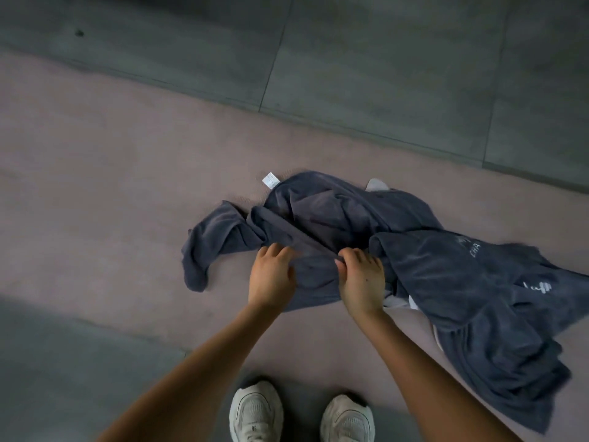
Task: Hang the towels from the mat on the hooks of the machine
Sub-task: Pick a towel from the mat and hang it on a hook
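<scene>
1. Left grip (271, 275): fingers curled onto a fold of the dark grey towels (334, 215). Right grip (361, 279): pinching the same fold's edge.
2. Towels lie crumpled on the pink mat (127, 170), with grey floor (382, 59) around it.
3. Both forearms reach down, hands near each other, backs upward, above white shoes (256, 409).

The towels (414, 250) are dark grey, soft, napped terry cloth with a matt finish and a small white fabric label (271, 180), lying on a matt, pinkish, finely textured mat (111, 186) over smooth, dull grey floor (382, 59) slabs, beside white shoes (256, 409) of mesh-like fabric.
</scene>
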Demonstrator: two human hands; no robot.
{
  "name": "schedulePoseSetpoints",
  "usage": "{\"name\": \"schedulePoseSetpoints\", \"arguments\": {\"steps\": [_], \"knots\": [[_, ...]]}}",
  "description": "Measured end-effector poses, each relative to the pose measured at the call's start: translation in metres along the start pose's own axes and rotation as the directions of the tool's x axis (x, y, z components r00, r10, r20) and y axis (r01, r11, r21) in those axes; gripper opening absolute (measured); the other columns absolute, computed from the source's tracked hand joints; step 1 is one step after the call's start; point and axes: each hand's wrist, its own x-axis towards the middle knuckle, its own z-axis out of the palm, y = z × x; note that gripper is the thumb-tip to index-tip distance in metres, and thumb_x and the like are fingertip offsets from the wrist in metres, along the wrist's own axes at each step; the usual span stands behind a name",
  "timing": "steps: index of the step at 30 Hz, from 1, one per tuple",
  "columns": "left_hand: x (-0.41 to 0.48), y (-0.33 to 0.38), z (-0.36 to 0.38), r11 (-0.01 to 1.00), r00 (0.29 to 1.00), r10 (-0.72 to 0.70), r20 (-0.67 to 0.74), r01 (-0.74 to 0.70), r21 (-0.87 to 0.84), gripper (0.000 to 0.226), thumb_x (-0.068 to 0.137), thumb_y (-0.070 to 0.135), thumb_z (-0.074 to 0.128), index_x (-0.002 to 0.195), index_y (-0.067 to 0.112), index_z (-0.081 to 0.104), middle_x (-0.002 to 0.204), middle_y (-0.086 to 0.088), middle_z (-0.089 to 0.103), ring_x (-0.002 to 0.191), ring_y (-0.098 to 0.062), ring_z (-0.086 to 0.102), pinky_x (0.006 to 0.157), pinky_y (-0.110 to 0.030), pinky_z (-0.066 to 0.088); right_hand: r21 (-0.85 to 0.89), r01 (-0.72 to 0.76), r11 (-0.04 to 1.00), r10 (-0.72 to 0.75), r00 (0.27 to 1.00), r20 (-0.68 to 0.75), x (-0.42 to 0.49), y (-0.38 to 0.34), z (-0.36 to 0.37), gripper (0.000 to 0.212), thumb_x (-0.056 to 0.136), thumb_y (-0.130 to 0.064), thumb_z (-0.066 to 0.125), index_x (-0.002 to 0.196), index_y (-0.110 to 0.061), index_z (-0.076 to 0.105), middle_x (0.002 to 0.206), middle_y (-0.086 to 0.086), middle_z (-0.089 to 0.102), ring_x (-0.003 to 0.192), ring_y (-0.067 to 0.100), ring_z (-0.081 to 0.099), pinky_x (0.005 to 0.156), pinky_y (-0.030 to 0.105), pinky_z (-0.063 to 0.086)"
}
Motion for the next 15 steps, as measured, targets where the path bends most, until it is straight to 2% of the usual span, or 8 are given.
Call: {"name": "schedulePoseSetpoints", "arguments": {"steps": [2,5,8,10,13,15], "knots": [[-0.011,0.022,-0.03,0.995,0.995,0.099,-0.017,-0.098,0.019,0.034,0.069,0.007,0.056,0.101,0.012,0.068,0.093,-0.009,0.066,0.083,-0.033,0.058,0.071,-0.037,0.053,0.08,0.041,0.996,-0.038,0.998,-0.047,-0.004,-0.01,-0.041,0.021,0.087,-0.021,0.045,0.084,-0.009,0.063,0.071,0.006,0.061,0.062,0.028,0.056,0.059,0.034,0.047],[-0.024,0.064,-0.08,0.977,0.977,0.212,0.015,-0.212,0.039,0.036,0.074,0.017,0.057,0.11,0.016,0.065,0.103,-0.003,0.066,0.092,-0.028,0.058,0.081,-0.035,0.049,0.219,0.058,0.974,-0.055,0.998,-0.018,-0.009,-0.031,-0.113,0.024,0.087,-0.027,0.049,0.088,-0.01,0.067,0.076,0.005,0.064,0.068,0.026,0.059,0.059,0.033,0.048],[-0.035,0.11,-0.129,0.952,0.951,0.302,0.071,-0.304,0.023,0.021,0.079,0.029,0.057,0.094,0.022,0.069,0.092,0.001,0.068,0.085,-0.027,0.061,0.074,-0.036,0.049,0.284,0.051,0.957,-0.059,0.998,0.018,-0.015,-0.059,-0.184,0.021,0.084,-0.026,0.056,0.088,-0.01,0.069,0.079,0.004,0.065,0.073,0.024,0.06,0.06,0.027,0.042],[-0.044,0.142,-0.164,0.944,0.938,0.327,0.111,-0.329,0.002,0.025,0.079,0.037,0.05,0.084,0.021,0.068,0.084,0.0,0.069,0.08,-0.027,0.063,0.069,-0.034,0.046,0.312,0.05,0.949,-0.054,0.999,0.006,-0.019,-0.079,-0.233,0.027,0.083,-0.033,0.053,0.086,-0.012,0.069,0.079,0.002,0.065,0.074,0.02,0.06,0.059,0.024,0.039],[-0.068,0.196,-0.227,0.928,0.921,0.372,0.121,-0.365,-0.073,0.025,0.087,0.024,0.049,0.087,0.01,0.07,0.087,-0.009,0.071,0.081,-0.028,0.063,0.071,-0.032,0.044,0.362,0.012,0.932,0.001,0.999,-0.036,-0.026,-0.106,-0.31,0.037,0.081,-0.041,0.047,0.084,-0.013,0.071,0.081,0.001,0.067,0.075,0.012,0.058,0.063,0.024,0.041],[-0.089,0.228,-0.268,0.917,0.912,0.394,0.114,-0.381,-0.12,0.018,0.089,0.008,0.051,0.087,0.002,0.068,0.086,-0.016,0.069,0.079,-0.032,0.061,0.066,-0.023,0.034,0.371,0.007,0.929,0.012,0.999,-0.049,-0.03,-0.123,-0.36,0.031,0.08,-0.038,0.052,0.084,-0.013,0.071,0.083,0.0,0.068,0.077,0.013,0.06,0.066,0.027,0.043]]}}
